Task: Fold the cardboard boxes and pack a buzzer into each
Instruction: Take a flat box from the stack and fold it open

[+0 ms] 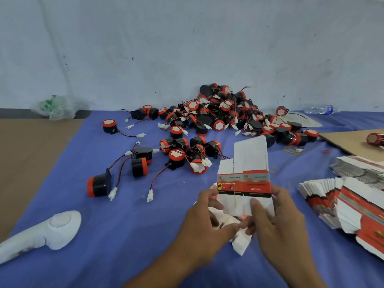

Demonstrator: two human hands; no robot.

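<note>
I have the unfolded cardboard box upright above the blue cloth, flaps open, red band across its middle. My left hand pinches its lower left edge. My right hand grips the lower right, thumb on the white flap. The hands sit close together, both blurred. The heap of buzzers lies beyond them. A stack of flat boxes is fanned out right of my right hand, and a white handle lies well left of my left hand.
</note>
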